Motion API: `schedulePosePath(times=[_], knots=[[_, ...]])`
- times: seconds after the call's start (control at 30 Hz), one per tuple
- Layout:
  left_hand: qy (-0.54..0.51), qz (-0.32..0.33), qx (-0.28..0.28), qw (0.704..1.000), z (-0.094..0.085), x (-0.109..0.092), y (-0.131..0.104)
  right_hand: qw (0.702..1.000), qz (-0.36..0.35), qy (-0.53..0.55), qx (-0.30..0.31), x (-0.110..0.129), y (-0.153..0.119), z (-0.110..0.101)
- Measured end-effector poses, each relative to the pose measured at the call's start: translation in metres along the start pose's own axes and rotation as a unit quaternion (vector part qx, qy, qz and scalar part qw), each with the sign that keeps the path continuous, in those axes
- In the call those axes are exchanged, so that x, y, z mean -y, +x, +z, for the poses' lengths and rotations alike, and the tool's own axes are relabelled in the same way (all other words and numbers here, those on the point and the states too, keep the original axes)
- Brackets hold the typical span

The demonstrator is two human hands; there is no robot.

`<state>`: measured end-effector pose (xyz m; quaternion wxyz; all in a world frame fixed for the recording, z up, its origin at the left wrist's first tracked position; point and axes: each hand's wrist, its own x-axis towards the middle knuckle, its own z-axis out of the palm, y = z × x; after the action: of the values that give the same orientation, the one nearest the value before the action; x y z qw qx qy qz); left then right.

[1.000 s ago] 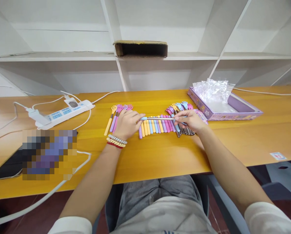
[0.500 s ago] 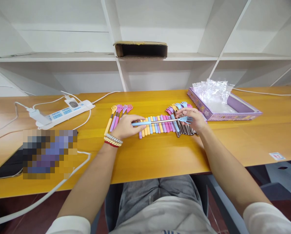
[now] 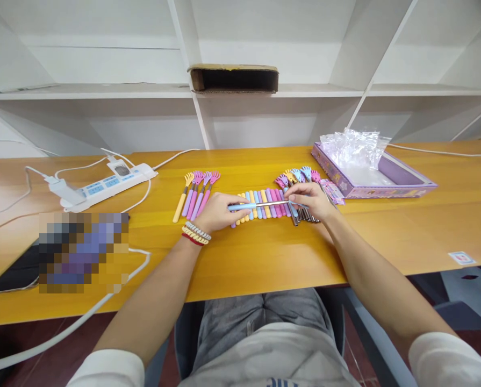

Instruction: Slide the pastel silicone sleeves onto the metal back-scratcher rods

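Light-blue back scratcher [image 3: 243,206]: held roughly level between both hands, lying across the view in front of the row of loose handles [image 3: 268,211]. Whether it clears them or brushes them cannot be told from this angle. Handle end to the left, bare steel rod in the middle, claw end at right mostly hidden.

Left hand [image 3: 216,211]: thumb and fingers closed around the light-blue handle. Right hand [image 3: 310,200]: thumb and forefinger pinch the scratcher near its claw end; remaining fingers curled, their exact contact not visible.

Surroundings: four scratchers with handles fitted [image 3: 180,207] fan out beyond the left hand. A bunch of claw-headed rods [image 3: 295,175] lies under and behind the right hand, on the worktop [image 3: 260,258]. Purple tray [image 3: 389,192] with clear plastic bags [image 3: 355,150] farther right.

Risks (judged): the rod looks slim and smooth, so a weak pinch could let it twist or slide. If the two hands fall out of line, sideways load might bend the rod or strain its joint with the handle. Lowering either hand could knock the closely packed handles out of order. The right hand's curled fingers might snag a neighbouring claw and drag rods along.
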<state>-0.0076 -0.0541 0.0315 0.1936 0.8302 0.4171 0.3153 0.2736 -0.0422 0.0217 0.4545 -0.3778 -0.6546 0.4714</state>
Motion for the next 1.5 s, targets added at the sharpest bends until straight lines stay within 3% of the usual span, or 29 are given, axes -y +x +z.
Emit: schedulePosePath(times=[0.33, 0.53, 0.87, 1.13, 1.23, 1.33, 1.5], knots=[[-0.040, -0.047, -0.008, 0.998, 0.011, -0.005, 0.002, 0.997, -0.071, 0.007, 0.037, -0.002, -0.003, 0.022], [-0.034, -0.052, -0.015, 0.998, 0.012, -0.012, 0.003, 0.995, -0.102, 0.004, 0.003, -0.008, -0.001, 0.027], [-0.035, -0.071, -0.019, 0.997, 0.012, -0.019, 0.002, 0.995, -0.078, 0.061, -0.032, -0.008, -0.002, 0.029], [-0.031, -0.066, -0.015, 0.997, 0.010, -0.022, 0.003, 0.994, -0.081, 0.072, -0.022, -0.007, -0.002, 0.031], [-0.014, -0.068, -0.002, 0.998, 0.010, -0.021, 0.003, 0.995, -0.052, 0.084, -0.017, -0.005, -0.001, 0.034], [0.006, -0.054, 0.003, 0.999, 0.013, -0.019, 0.004, 0.990, -0.020, 0.132, -0.037, -0.001, 0.002, 0.033], [0.073, 0.038, -0.056, 0.995, 0.023, -0.016, 0.004, 0.976, -0.004, 0.203, -0.077, 0.004, 0.006, 0.022]])
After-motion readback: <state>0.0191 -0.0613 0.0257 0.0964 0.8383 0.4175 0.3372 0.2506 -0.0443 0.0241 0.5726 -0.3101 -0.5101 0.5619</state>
